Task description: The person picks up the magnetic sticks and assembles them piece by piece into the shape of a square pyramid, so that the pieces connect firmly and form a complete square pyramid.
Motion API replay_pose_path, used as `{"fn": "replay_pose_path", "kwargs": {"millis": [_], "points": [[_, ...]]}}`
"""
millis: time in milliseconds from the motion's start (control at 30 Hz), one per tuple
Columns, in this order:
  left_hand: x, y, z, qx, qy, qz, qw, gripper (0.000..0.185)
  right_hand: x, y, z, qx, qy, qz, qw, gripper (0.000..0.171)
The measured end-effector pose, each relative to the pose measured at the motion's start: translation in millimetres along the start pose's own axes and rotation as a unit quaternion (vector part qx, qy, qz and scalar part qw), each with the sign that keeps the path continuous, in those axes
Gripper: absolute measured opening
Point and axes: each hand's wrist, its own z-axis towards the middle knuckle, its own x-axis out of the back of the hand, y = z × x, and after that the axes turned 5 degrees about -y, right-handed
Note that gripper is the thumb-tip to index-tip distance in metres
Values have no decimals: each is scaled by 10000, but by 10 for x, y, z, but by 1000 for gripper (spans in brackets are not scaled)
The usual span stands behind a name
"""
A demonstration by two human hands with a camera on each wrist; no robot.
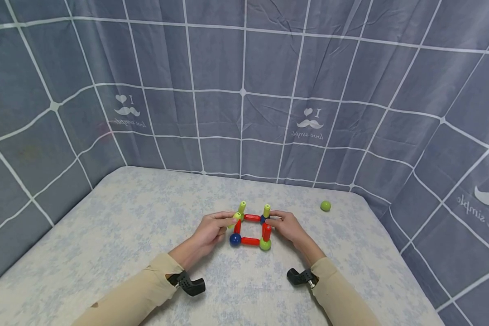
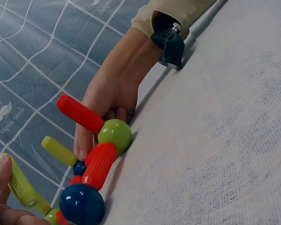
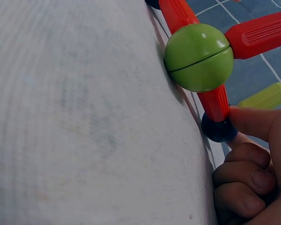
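Observation:
A square of red magnetic rods (image 1: pixel 250 242) and balls lies on the table. Its front corners are a blue ball (image 1: pixel 235 239) and a green ball (image 1: pixel 265 244). A red rod (image 3: pixel 262 35) rises from that green ball; lime rods (image 1: pixel 266 210) stand at the back corners. At the left side, my left hand (image 1: pixel 210 231) pinches a curved lime rod (image 2: pixel 22 183) between thumb and fingers, its lower end beside a green ball. My right hand (image 1: pixel 287 225) pinches the back right blue ball (image 3: pixel 218 129) between thumb and index finger, the other fingers curled beneath.
A loose green ball (image 1: pixel 325 206) lies toward the back right of the table. The table has a pale patterned cloth (image 1: pixel 155 203). Grey-blue curtains (image 1: pixel 220 113) with white lines stand behind it and along both sides. Black wrist cameras (image 1: pixel 191 284) sit at both cuffs.

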Motion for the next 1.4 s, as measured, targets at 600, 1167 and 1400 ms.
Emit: {"fn": "replay_pose_path", "kwargs": {"millis": [600, 1167, 1400], "points": [[-35, -4, -14, 3, -132, 574, 9983, 35, 16, 16, 13, 25, -56, 39, 10000, 41], [-31, -114, -20, 75, -234, -83, 9997, 40, 15, 6, 14, -33, -24, 21, 10000, 41], [-5, -157, -31, 193, -345, -4, 9992, 44, 17, -3, 9, -32, -26, 8, 10000, 39]]}}
